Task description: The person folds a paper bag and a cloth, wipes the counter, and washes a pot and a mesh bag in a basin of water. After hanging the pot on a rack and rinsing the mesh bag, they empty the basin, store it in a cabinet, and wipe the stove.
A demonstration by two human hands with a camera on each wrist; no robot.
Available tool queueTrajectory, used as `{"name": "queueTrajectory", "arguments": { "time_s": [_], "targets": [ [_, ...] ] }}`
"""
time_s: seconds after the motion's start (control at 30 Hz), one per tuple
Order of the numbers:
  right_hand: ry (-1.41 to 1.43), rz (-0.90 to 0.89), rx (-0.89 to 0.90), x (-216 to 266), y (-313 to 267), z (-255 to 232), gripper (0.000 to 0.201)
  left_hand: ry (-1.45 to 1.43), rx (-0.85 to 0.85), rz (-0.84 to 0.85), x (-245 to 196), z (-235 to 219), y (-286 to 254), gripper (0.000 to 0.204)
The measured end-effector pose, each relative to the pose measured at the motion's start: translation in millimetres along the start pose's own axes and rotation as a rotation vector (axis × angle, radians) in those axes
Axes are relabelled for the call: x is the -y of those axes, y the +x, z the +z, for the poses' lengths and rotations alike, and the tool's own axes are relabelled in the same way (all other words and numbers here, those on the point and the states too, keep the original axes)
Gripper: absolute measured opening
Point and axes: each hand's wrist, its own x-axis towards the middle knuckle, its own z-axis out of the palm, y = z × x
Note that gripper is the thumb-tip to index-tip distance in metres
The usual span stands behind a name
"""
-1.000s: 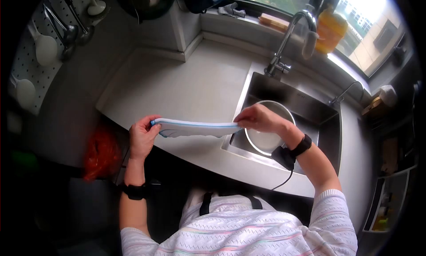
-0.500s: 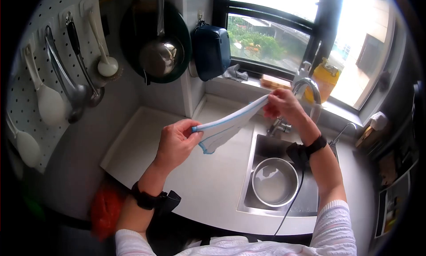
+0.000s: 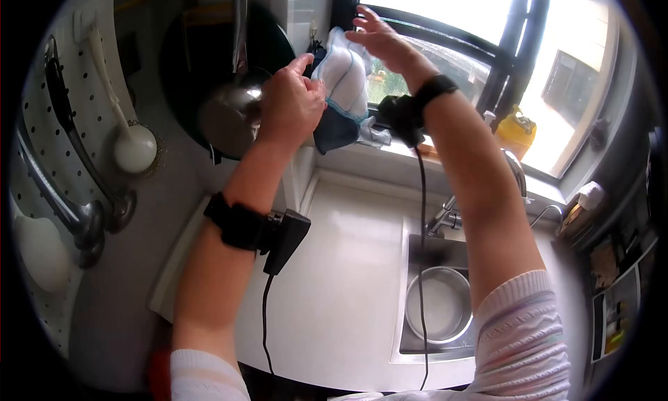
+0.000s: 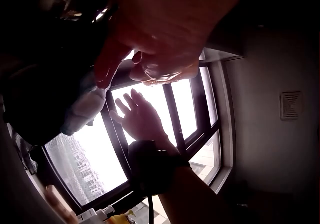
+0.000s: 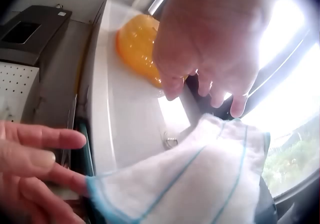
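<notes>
The white cloth [image 3: 346, 73] with thin blue stripes and a blue hem hangs bunched and draped high up against the window [image 3: 480, 53], just over a dark blue pouch [image 3: 334, 130] at the window's left edge. The left hand [image 3: 291, 102] holds the cloth's lower left edge with curled fingers, forefinger pointing upward. The right hand [image 3: 379, 36] sits at the cloth's upper right, fingers spread and relaxed, gripping nothing. Left of the window, a metal pan [image 3: 229, 116] hangs on the wall. Below the window lie the counter [image 3: 341, 276], the sink [image 3: 452, 331] and a steel bowl [image 3: 438, 307].
</notes>
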Motion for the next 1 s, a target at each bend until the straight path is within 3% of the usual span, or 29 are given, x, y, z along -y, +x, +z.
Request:
{"name": "queueTrajectory", "arguments": {
  "time_s": [0.07, 0.17, 0.23, 0.37, 0.47, 0.5, 0.57, 0.6, 0.63, 0.7, 0.77, 0.87, 0.93, 1.0],
  "targets": [
    [-0.041, -0.024, 0.115, -14, -9, 24, 0.072, 0.025, -0.011, 0.085, 12, 1, -12, 0.034],
    [-0.252, 0.063, 0.069, -20, -36, 29, 0.052, 0.060, -0.032, 0.182, 23, 8, -35, 0.033],
    [-0.295, 0.024, 0.038, -13, -52, 28, 0.051, 0.188, 0.007, 0.335, 25, 15, -43, 0.031],
    [-0.330, -0.019, 0.041, -1, -114, 16, 0.048, 0.190, -0.014, 0.478, 28, 36, -48, 0.030],
    [-0.163, -0.065, 0.131, -17, -203, 4, 0.037, 0.151, 0.139, 0.341, 28, 39, -72, 0.026],
    [-0.103, 0.136, 0.238, -19, -243, -8, 0.033, 0.127, 0.197, 0.296, 30, 39, -86, 0.025],
    [-0.150, 0.296, 0.422, -34, -325, -37, 0.033, 0.088, 0.335, 0.242, 36, 35, -124, 0.023],
    [-0.132, 0.697, 0.562, -31, -360, -55, 0.032, 0.095, 0.395, 0.190, 46, 32, -148, 0.022],
    [-0.138, 0.684, 0.575, -56, -411, -76, 0.033, 0.106, 0.447, 0.143, 57, 30, -174, 0.021],
    [-0.059, 1.195, 0.565, -72, -488, -114, 0.037, 0.130, 0.554, -0.043, 71, 21, -227, 0.022],
    [-0.046, 1.429, 0.451, -96, -568, -145, 0.041, 0.110, 0.595, -0.278, 78, 10, -282, 0.022],
    [0.034, 1.680, 0.334, -140, -659, -171, 0.054, 0.160, 0.597, -0.404, 75, -3, -355, 0.020],
    [0.122, 1.734, 0.190, -167, -690, -168, 0.058, 0.220, 0.497, -0.546, 62, -8, -399, 0.021],
    [0.194, 1.710, 0.160, -188, -702, -159, 0.058, 0.313, 0.479, -0.554, 41, -4, -427, 0.022]
  ]
}}
